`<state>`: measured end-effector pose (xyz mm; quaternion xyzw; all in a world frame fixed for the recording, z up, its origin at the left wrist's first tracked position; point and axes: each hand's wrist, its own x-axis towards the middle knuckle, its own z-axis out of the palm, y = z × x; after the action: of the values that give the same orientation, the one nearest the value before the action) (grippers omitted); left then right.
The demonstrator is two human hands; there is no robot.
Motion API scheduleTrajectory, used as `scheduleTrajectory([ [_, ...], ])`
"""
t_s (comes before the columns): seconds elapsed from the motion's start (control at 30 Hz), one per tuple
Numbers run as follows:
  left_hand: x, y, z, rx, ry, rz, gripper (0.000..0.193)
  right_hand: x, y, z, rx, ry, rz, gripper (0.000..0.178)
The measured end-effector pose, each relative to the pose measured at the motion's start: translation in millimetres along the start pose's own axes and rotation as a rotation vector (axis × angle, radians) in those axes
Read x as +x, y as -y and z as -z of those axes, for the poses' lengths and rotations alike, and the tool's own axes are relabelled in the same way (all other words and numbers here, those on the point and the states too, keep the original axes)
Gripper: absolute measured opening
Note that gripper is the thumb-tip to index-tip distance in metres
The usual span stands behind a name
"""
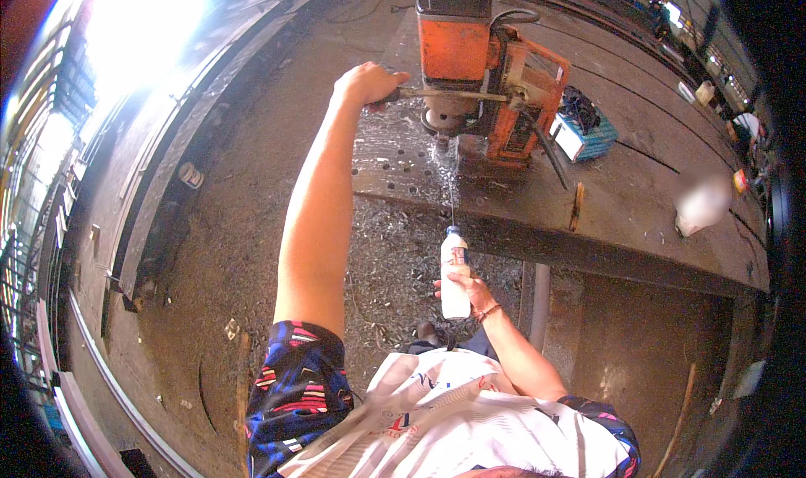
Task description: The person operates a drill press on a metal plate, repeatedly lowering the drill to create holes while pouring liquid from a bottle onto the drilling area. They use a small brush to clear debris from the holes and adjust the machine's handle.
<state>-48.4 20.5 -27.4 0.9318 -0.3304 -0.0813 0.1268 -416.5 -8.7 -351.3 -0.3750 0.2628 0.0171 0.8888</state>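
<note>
My left hand (367, 83) is closed around the dark grip at the end of a feed lever (453, 94). That lever belongs to an orange magnetic drill (453, 48) standing on a dark steel beam (537, 194). In my right hand (473, 292) is a white plastic squeeze bottle (454, 264) with a blue cap, tilted away from me. A thin stream runs from its tip toward the drill's chuck (443, 117), where whitish liquid wets the steel. Several round holes (403, 164) show in the steel left of the chuck.
A blue and white box (589, 134) with dark items on it sits right of the drill. Farther right lies a pale blurred object (703, 203). A white cup-like container (191, 175) is at the left. Metal shavings (386, 268) cover the ground below the beam.
</note>
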Motion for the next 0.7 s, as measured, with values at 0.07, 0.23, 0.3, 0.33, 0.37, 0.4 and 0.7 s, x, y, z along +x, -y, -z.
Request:
scheduleTrajectory([
  [0.07,1,0,0,0.006,0.016,0.019,0.065,1,0,-1,0.003,0.0,-0.011,0.04],
  [0.23,-3,-4,2,0.007,0.019,-0.008,0.065,2,-2,2,-0.036,0.0,0.003,0.043],
  [0.3,-1,-3,1,0.007,0.02,-0.004,0.065,3,-4,4,-0.055,0.007,0.015,0.043],
  [0.33,0,-2,0,0.003,0.014,0.007,0.065,3,-5,5,-0.065,0.011,0.021,0.043],
  [0.37,2,-1,-1,-0.001,0.009,0.017,0.065,4,-6,6,-0.047,0.016,0.014,0.043],
  [0.4,5,0,-3,-0.006,0.005,0.025,0.065,4,-6,7,-0.028,0.019,0.008,0.043],
  [0.7,8,3,-3,-0.013,-0.014,-0.005,0.066,1,-2,1,-0.01,0.003,0.002,0.044],
])
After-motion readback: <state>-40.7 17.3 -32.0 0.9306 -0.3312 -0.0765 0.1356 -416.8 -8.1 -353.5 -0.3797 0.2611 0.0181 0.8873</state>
